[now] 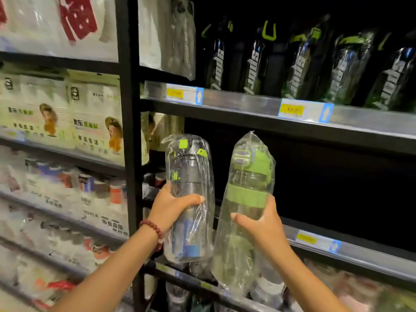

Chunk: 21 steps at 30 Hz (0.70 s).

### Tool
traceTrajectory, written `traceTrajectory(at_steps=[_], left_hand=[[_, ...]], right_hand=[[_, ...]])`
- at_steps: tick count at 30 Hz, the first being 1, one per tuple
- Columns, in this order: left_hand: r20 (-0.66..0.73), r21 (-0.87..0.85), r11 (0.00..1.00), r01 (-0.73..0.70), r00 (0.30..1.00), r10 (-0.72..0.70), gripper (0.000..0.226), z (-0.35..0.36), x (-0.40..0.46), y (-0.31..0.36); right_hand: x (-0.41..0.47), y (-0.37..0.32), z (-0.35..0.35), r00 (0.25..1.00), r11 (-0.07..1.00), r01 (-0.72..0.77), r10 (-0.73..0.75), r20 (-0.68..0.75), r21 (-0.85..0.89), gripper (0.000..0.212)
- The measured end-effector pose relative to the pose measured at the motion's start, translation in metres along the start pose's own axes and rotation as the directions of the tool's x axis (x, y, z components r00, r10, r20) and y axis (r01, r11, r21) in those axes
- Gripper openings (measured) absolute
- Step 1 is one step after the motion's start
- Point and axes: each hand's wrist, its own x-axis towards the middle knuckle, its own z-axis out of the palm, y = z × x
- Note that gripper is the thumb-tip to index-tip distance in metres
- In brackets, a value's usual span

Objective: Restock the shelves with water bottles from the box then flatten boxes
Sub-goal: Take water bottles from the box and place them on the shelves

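**Two bottles held up at the middle shelf**

Two hands, two bottles, one each. Left hand (173, 207) is wrapped round the middle of a grey bottle (189, 176) in a clear plastic bag; thumb across the front, fingers behind. A red bead bracelet (153, 228) sits on that wrist. Right hand (258, 224) grips a clear bottle with a green lid and green band (247, 176), also bagged, fingers curled round its lower body. Both bottles are upright, the green one tilted slightly, side by side and just apart, held in front of the dark opening of the middle shelf (360, 255), not resting on it.

Upper shelf (236, 102) carries a row of black bottles (301, 64) with lime-green handles, bagged; at least five visible, the row runs off the right edge. Three price tags show on the shelf rails: two on the upper rail (304, 110), one on the middle rail. More bagged bottles sit on the shelf below, count unclear. Left bay past the black post (128, 131): packs of paper cups (67, 113), blurred stacks beneath.
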Motion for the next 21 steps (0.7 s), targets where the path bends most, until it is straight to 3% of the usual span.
traceTrajectory(at_steps=[3,6,9,12,18,21], left_hand=[[-0.008,0.014,1.0,0.005,1.0,-0.005,0.061,0.006,0.017,0.006],[-0.011,0.008,1.0,-0.009,1.0,0.009,0.048,0.008,0.037,0.002],[0.001,0.066,0.997,-0.029,1.0,0.029,0.06,0.007,0.055,0.006],[0.065,0.069,0.997,-0.026,0.998,0.021,0.057,0.004,0.08,0.006],[0.157,0.058,0.998,-0.024,0.987,0.014,0.099,-0.002,0.133,0.002],[0.189,0.04,0.999,-0.032,0.982,0.024,0.068,-0.001,0.145,0.005]], right_hand=[[0.023,0.002,0.003,1.0,0.999,-0.02,0.021,-0.001,0.038,0.068],[0.043,0.005,0.008,0.999,0.998,-0.032,0.032,-0.001,0.058,0.068],[0.06,0.004,0.015,0.999,0.997,-0.032,0.033,-0.005,0.07,0.065],[0.073,0.004,0.025,0.998,0.993,-0.061,0.062,0.002,0.104,0.063],[0.104,0.007,0.039,0.98,0.957,-0.177,0.193,-0.049,0.229,0.063],[0.119,0.005,0.036,0.966,0.944,-0.203,0.236,-0.103,0.261,0.073]])
